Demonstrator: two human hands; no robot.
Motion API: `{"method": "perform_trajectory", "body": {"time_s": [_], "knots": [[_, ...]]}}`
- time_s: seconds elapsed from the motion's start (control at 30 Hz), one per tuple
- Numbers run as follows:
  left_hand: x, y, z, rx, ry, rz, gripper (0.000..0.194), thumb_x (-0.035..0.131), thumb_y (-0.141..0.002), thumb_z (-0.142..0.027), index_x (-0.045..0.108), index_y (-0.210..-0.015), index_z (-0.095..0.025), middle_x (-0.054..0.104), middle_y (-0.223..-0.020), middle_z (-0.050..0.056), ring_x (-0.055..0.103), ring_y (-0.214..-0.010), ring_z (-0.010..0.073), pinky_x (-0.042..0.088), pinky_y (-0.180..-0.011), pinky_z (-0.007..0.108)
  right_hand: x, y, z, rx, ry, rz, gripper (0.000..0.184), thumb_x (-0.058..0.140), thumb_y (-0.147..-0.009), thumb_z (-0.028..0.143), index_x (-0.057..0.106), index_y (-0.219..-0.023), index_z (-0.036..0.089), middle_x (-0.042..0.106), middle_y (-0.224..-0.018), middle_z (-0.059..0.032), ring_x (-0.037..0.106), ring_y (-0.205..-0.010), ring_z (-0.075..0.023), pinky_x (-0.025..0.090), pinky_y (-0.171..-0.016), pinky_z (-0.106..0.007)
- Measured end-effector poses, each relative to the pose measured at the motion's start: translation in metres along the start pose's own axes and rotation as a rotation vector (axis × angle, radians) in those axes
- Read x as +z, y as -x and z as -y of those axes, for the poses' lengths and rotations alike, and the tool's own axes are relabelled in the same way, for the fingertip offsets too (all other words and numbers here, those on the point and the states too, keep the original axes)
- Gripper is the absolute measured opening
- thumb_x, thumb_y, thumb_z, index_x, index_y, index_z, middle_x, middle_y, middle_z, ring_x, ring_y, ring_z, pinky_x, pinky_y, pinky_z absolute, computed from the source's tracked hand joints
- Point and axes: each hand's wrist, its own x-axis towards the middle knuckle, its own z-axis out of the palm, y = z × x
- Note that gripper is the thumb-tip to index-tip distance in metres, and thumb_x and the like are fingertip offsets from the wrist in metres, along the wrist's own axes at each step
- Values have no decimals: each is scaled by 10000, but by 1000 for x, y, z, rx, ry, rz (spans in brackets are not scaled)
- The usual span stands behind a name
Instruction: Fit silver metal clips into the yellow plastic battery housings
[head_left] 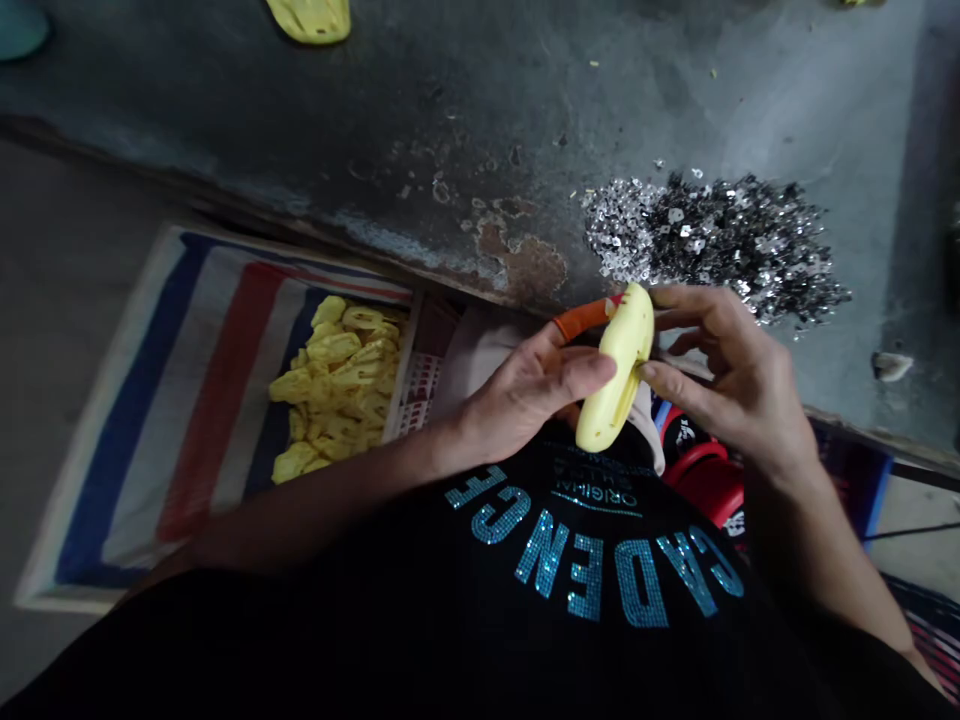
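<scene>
In the head view, a yellow plastic part, long and rounded with a slot along one side, is held up in front of my chest. My left hand grips it from the left, thumb on its face and an orange finger cover on the index finger. My right hand closes on its right side, index finger near the top end and thumb at the slot. Whether a small piece is between the right fingers is hidden. Just beyond the hands lies a heap of small shiny metal clips on the worn table.
To the left, several yellow parts lie in a container lined with a striped sheet. Another yellow piece sits at the table's far side. A red object is below my right hand. The table's chipped edge runs beyond my hands.
</scene>
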Motion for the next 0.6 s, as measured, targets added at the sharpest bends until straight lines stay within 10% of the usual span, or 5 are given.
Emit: {"method": "perform_trajectory", "body": {"time_s": [0.2,0.4,0.6], "knots": [[0,21,-9,12,-192,34,734,1022,-954,-429,767,-1626,-281,877,-1396,106,842,-1131,240,650,-973,286,29,15,-12,113,-267,-88,585,977,-968,453,712,-1469,312,794,-1347,-76,816,-1098,-260,699,-922,-436],[-13,34,-12,-200,-265,-75,671,1037,-926,-435,857,-1528,-200,877,-932,94,753,-726,189,571,-649,249,60,39,-21,57,-182,-361,526,886,-996,335,678,-1478,300,802,-1296,-74,797,-1043,-232,710,-839,-401],[-9,18,-8,-172,-369,-117,444,1099,-825,-384,975,-1203,-188,932,-1130,143,874,-957,308,700,-892,371,60,48,-18,41,-119,-452,542,875,-1007,272,675,-1510,303,807,-1345,-85,793,-1058,-231,711,-821,-386]]}}
